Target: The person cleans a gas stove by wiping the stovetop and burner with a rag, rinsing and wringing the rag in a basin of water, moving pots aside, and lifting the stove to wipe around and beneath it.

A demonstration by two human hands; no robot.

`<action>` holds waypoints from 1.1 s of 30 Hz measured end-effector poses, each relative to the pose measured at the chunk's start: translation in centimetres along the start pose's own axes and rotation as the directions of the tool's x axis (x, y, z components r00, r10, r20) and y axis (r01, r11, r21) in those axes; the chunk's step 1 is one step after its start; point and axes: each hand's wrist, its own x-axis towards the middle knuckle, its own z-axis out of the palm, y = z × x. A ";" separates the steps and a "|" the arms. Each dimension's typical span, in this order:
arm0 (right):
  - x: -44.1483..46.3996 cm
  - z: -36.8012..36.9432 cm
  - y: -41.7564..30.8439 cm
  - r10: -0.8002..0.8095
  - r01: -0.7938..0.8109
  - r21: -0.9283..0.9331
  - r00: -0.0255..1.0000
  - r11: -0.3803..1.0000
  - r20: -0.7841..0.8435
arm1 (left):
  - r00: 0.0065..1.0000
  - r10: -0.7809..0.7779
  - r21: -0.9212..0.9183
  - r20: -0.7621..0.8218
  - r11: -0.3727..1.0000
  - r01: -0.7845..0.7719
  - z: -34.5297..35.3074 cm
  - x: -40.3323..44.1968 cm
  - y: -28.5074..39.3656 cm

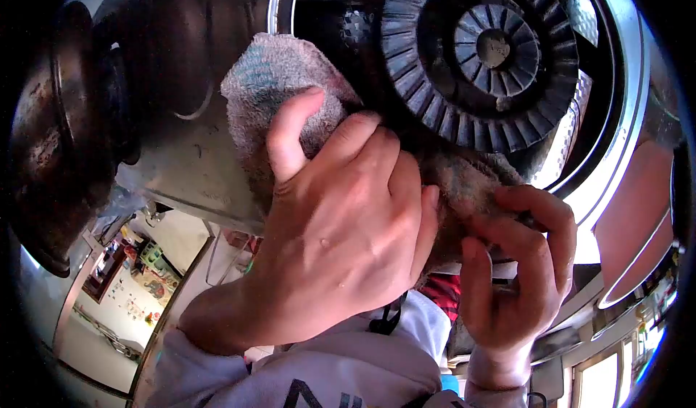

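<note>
A worn greyish-pink cleaning cloth (264, 71) with faint turquoise marks lies bunched against a gas stove. My left hand (341, 219) presses down on it, back of the hand upward, fingers bent into the fabric. At the lower right, my right hand (518, 270) has curled fingers at a darker, dirty end of the same cloth, gripping its edge. Just above both hands sits a round black burner (478, 60) with ridged inner and outer rings. A shiny metal ring (616, 154) surrounds the burner recess. Part of the cloth is hidden under my left hand.
A dark, stained pan-like vessel (51, 140) stands at the far left, beside the dull stove top (196, 169). A pinkish rounded panel (638, 219) is at the right. Shelves and a wall with pictures (138, 285) appear at lower left.
</note>
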 end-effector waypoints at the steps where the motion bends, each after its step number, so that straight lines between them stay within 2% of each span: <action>1: 0.1 0.1 -0.1 0.000 0.000 -0.020 1.000 1.000 -0.003 | 1.000 0.003 -0.002 0.012 1.000 -0.003 -0.1 0.0 -0.1; 4: 0.6 0.4 -0.4 0.012 -0.011 -0.129 1.000 0.992 0.005 | 0.992 -0.027 0.017 -0.122 0.999 0.030 0.6 -0.3 0.1; 8: 2.4 0.2 -1.2 0.062 -0.015 -0.325 0.989 0.946 0.135 | 0.980 -0.115 0.043 -0.163 0.991 0.123 1.1 -0.9 0.7; 10: 3.3 -0.1 -1.3 0.074 0.007 -0.347 0.972 0.938 0.221 | 0.970 -0.045 0.080 -0.241 0.995 0.066 0.9 -1.2 0.3; 13: 4.1 0.0 -1.5 0.110 -0.024 -0.295 0.954 0.955 0.279 | 0.940 0.065 -0.023 -0.334 0.997 -0.077 1.8 -1.2 0.0; 16: 4.5 -0.1 -1.1 0.077 0.010 -0.303 0.959 0.953 0.273 | 0.971 0.066 -0.102 -0.231 0.991 -0.091 1.8 -1.0 -0.3; 18: 4.3 0.1 -0.6 0.059 0.004 -0.253 0.969 0.967 0.239 | 0.985 0.045 -0.078 -0.168 0.995 -0.058 1.2 -0.6 0.1; 22: 4.6 -0.3 -0.7 0.008 0.070 -0.296 0.967 0.953 0.256 | 0.998 0.021 -0.058 -0.065 0.998 -0.025 0.5 -0.1 0.5; 27: 4.0 0.9 -0.2 -0.001 0.045 -0.252 0.986 0.967 0.169 | 0.991 0.049 -0.059 -0.124 0.997 -0.056 1.0 0.3 0.2; 33: 4.0 0.1 -0.6 0.084 -0.013 -0.303 0.971 0.953 0.223 | 0.993 0.061 -0.064 -0.104 0.996 -0.068 0.5 0.7 0.5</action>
